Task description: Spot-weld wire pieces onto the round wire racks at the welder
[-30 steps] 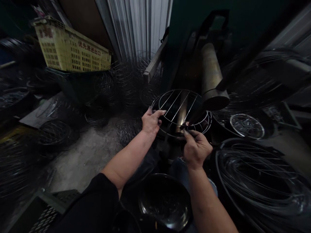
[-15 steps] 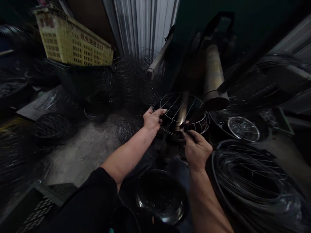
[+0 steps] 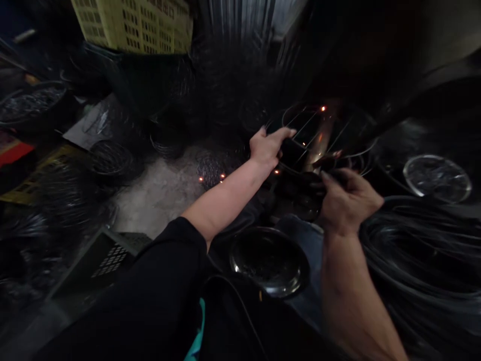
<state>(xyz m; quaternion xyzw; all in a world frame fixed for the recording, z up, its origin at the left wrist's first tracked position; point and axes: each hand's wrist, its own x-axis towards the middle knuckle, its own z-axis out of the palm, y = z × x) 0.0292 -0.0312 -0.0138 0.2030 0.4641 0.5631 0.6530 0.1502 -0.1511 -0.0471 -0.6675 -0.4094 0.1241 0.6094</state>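
Note:
My left hand (image 3: 266, 146) is closed on the left rim of a round wire rack (image 3: 306, 123), thumb on top. My right hand (image 3: 347, 200) is closed at the rack's near edge, its fingertips close to the tip of a dark electrode arm; what it pinches is too dark to make out. Beneath the rack a brass-coloured metal bar (image 3: 322, 140) slants upward, with a glow on it. Orange sparks fly around the rack and my left forearm. The picture is blurred.
A shiny dark bowl (image 3: 268, 260) sits near my lap. Wire coils (image 3: 421, 250) lie at the right, with a round wire piece (image 3: 437, 178) behind. A yellow crate (image 3: 139, 25) stands on a dark bin at the back left. A green crate (image 3: 101, 260) is at the lower left.
Orange sparks have appeared around the rack and my left arm. The view has shifted, so the hands and rack appear further right and higher. Both hands remain at the rack.

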